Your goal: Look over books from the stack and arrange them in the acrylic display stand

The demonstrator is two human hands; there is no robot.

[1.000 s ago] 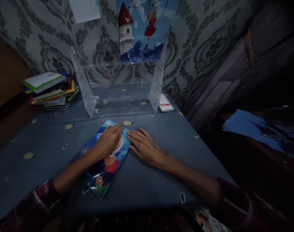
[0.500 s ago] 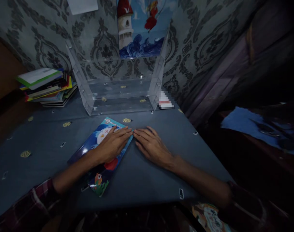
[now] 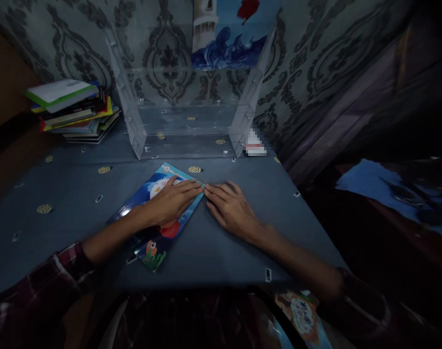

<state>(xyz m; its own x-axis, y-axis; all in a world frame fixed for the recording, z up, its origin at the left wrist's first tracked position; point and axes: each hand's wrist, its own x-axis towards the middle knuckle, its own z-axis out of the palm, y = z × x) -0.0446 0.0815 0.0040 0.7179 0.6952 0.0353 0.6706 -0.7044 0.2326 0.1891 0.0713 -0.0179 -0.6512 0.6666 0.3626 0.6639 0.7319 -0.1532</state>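
A blue picture book [image 3: 154, 252] lies tilted on the table, its cover showing an orange fish and green seaweed near the lower corner. Across the cover my left hand [image 3: 173, 201] rests flat, fingers stretched toward the right edge, hiding the middle of the picture. Just right of the book, my right hand [image 3: 232, 208] lies palm down on the cloth with fingers outstretched. Its fingertips meet those of the left hand at the book's upper right corner. Neither hand grips anything.
Behind the book stands a clear acrylic rack [image 3: 189, 150] against the patterned wall. A leaning stack of books [image 3: 78, 114] is at the back left. A pixelated white item [image 3: 255, 144] sits right of the rack. Blue cloth [image 3: 373, 186] lies off to the right; another colourful book [image 3: 302, 315] shows below the table edge.
The view has tipped downward, so the table scene sits slightly higher and more of the space below the table edge shows. Both hands keep their places at the book.
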